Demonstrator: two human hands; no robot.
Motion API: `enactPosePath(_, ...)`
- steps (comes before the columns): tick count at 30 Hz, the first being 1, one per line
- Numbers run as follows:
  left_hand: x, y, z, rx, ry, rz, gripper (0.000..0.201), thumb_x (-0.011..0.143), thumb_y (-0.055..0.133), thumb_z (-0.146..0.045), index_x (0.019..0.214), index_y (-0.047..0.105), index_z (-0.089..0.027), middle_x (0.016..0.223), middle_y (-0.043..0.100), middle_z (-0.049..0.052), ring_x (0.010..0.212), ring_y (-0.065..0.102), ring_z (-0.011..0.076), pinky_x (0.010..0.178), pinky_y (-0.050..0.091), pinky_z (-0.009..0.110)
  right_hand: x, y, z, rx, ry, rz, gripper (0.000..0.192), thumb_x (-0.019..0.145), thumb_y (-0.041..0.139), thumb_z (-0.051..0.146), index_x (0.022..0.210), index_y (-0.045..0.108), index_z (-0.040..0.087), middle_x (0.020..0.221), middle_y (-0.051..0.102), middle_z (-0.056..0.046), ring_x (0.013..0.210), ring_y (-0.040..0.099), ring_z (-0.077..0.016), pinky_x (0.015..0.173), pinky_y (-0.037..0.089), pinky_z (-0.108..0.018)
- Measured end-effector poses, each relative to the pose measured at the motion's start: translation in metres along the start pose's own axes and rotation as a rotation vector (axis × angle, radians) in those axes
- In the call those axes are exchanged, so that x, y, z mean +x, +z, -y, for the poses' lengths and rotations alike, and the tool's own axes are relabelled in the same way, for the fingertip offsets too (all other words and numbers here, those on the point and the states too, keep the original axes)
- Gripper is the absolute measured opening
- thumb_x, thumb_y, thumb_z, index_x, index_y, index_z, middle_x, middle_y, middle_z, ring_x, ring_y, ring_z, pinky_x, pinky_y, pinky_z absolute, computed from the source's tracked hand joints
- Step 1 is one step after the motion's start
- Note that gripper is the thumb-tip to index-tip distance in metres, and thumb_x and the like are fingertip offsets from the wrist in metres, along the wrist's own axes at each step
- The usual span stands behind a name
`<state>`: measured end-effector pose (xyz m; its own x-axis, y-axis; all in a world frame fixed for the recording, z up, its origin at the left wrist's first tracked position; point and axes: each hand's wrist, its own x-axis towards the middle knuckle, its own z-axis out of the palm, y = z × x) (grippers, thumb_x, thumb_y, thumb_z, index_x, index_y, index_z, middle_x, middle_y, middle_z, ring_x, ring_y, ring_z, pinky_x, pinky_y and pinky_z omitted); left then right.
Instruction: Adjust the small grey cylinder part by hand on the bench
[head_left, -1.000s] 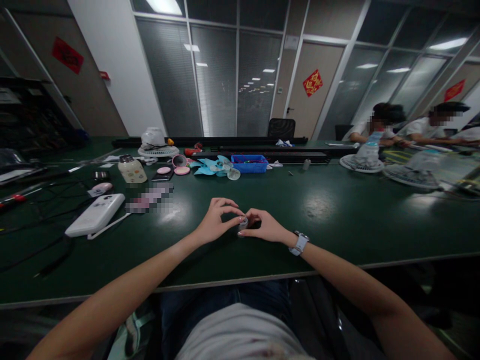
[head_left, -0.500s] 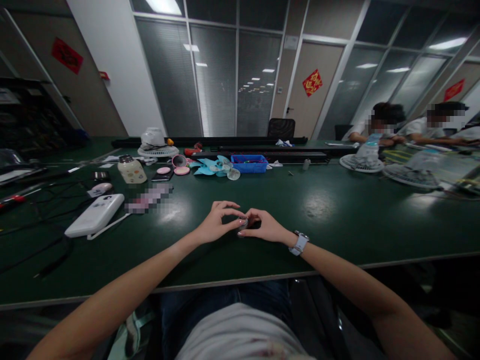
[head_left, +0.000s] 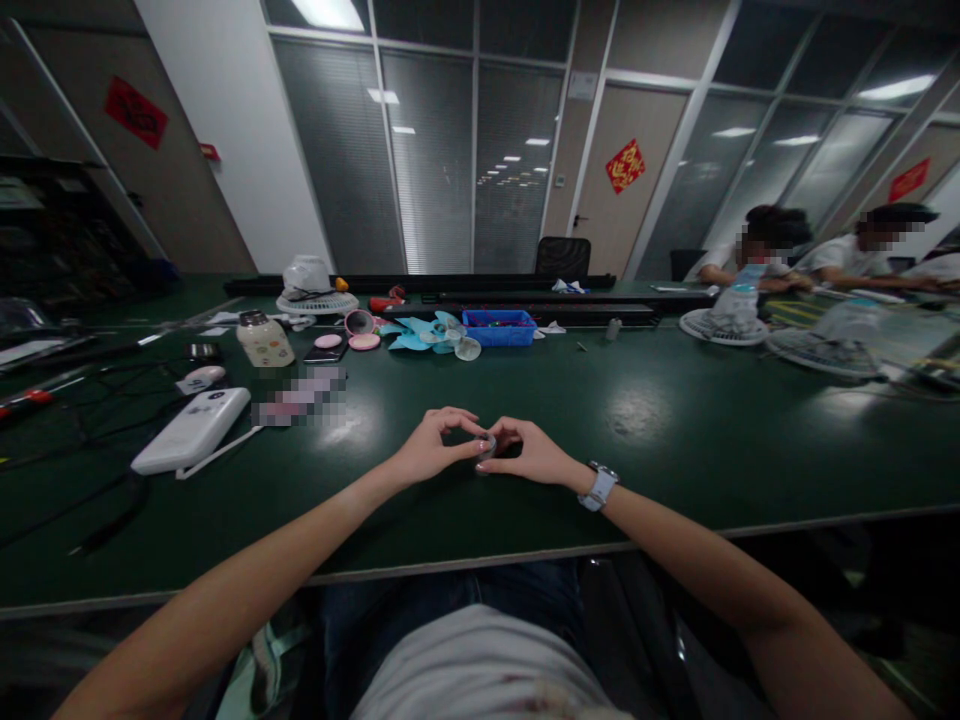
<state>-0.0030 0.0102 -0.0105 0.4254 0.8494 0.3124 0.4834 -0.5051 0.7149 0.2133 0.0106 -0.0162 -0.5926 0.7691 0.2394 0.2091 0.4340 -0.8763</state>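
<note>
At the near middle of the green worktop (head_left: 675,430), both hands met around a small round silvery part (head_left: 487,445). From 9 o'clock of the part, the left hand (head_left: 431,455) pinched it between thumb and forefinger, the other fingers arched above. From 3 o'clock, the right hand (head_left: 534,455) closed its fingertips on the same part, and a white wristwatch (head_left: 598,487) sat on that wrist. What the part was could not be told; it was too small and half hidden by the fingers.

Toward 10 o'clock from the hands lay a white oblong device (head_left: 191,430) with a cable, and beyond it a cream bottle (head_left: 264,340). At 12 o'clock, well apart, stood a blue tray (head_left: 499,327), with light-blue fan blades (head_left: 420,332) just beside it at its 9 o'clock and pink round pieces (head_left: 364,341) farther that way. At 2 o'clock two other people (head_left: 817,255) sat at the far end beside fan grilles (head_left: 724,327).
</note>
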Motion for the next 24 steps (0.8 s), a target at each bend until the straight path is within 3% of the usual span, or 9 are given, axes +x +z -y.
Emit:
enactPosePath(3,-0.0002,0.0002,-0.0002,-0.007,-0.012,-0.021,0.029,0.078,0.072,-0.046,0.098,0.073,-0.025,0.12,0.065,0.008,0.118,0.052,0.0331,0.091,0.044,0.045,0.0001,0.0007,0.0007,0.002,0.002,-0.008,0.039,0.068,0.082,0.034,0.095,0.062,0.015,0.088,0.069,-0.003,0.079,0.066,-0.0168,0.075,0.054,-0.032)
enactPosePath(8,-0.0021,0.0002,-0.0049,-0.024,0.008,0.033,0.034,0.083,0.067,-0.044,0.115,0.069,-0.031,0.124,0.064,0.006,0.121,0.051,0.0318,0.094,0.043,0.044,0.0,0.0004,-0.0003,0.009,-0.001,-0.012,0.038,0.067,0.082,0.035,0.093,0.061,0.016,0.087,0.068,-0.002,0.08,0.067,-0.0172,0.077,0.054,-0.033)
enactPosePath(14,-0.0028,0.0018,-0.0019,-0.045,0.023,0.063,0.028,0.085,0.065,-0.042,0.11,0.073,-0.032,0.124,0.063,0.007,0.124,0.048,0.0316,0.105,0.033,0.05,-0.0001,-0.0002,-0.0024,0.014,-0.004,0.003,0.038,0.068,0.082,0.037,0.092,0.061,0.016,0.087,0.07,-0.003,0.08,0.067,-0.0176,0.076,0.055,-0.033)
enactPosePath(24,0.0005,0.0035,-0.0009,-0.084,-0.013,-0.035,0.022,0.077,0.074,-0.041,0.094,0.077,-0.027,0.115,0.066,0.008,0.112,0.057,0.0296,0.088,0.045,0.041,-0.0006,-0.0005,-0.0011,-0.004,-0.01,-0.006,0.04,0.068,0.082,0.037,0.097,0.063,0.016,0.09,0.07,-0.004,0.081,0.068,-0.0176,0.077,0.055,-0.033)
